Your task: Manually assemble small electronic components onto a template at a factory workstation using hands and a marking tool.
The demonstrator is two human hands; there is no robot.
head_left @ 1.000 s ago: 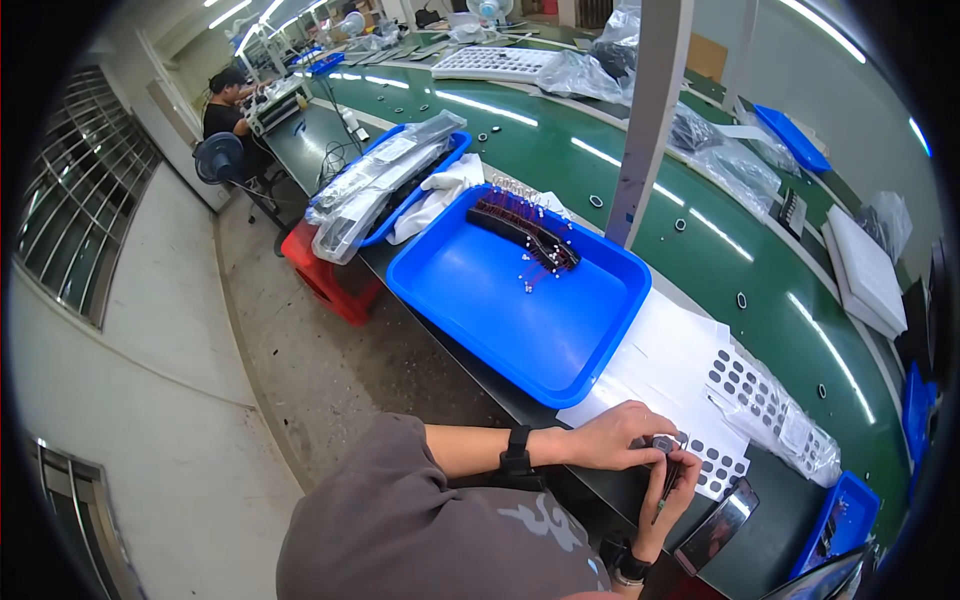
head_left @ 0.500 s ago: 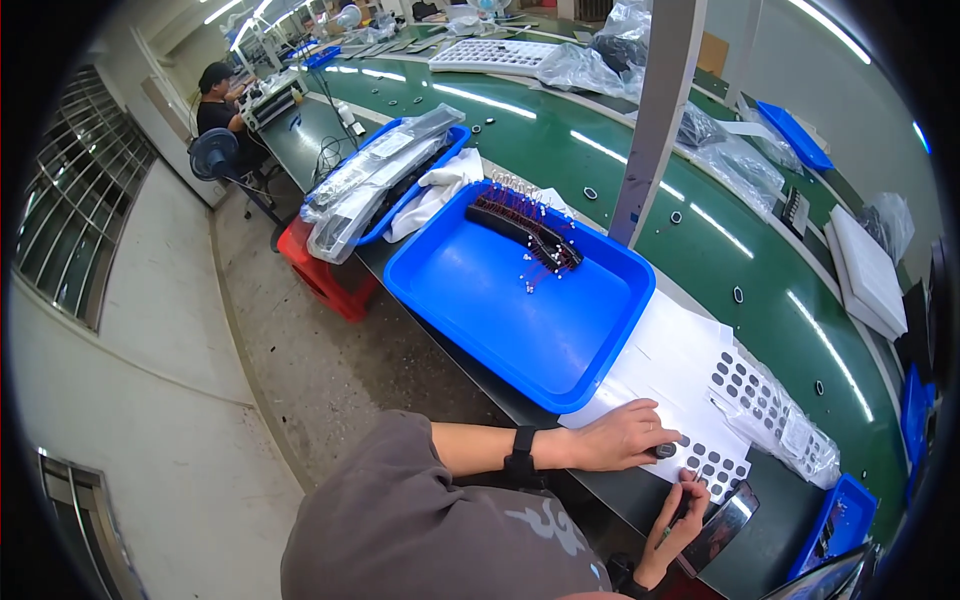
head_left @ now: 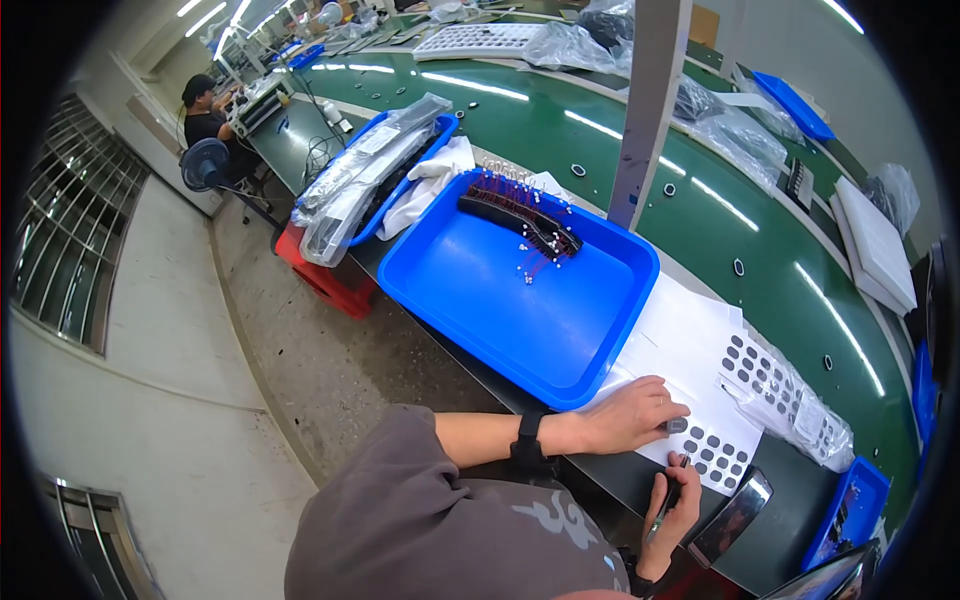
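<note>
Matt dark pads [head_left: 706, 455] on smooth white paper [head_left: 670, 335], smooth plastic tray [head_left: 510, 315], glossy green belt [head_left: 775, 310]

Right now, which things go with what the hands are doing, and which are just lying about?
Seem in use:
- small dark piece, in the left hand
- thin tool, in the right hand
- sheet of dark ovals

Probably just around:
- phone
- white cloth
- red stool

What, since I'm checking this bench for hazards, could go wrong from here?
The right hand could nudge the phone close beside it. The slim tool in that hand might scratch the dark ovals on the white sheet. The wired black parts bunched in the blue tray could snag on one another.
</note>
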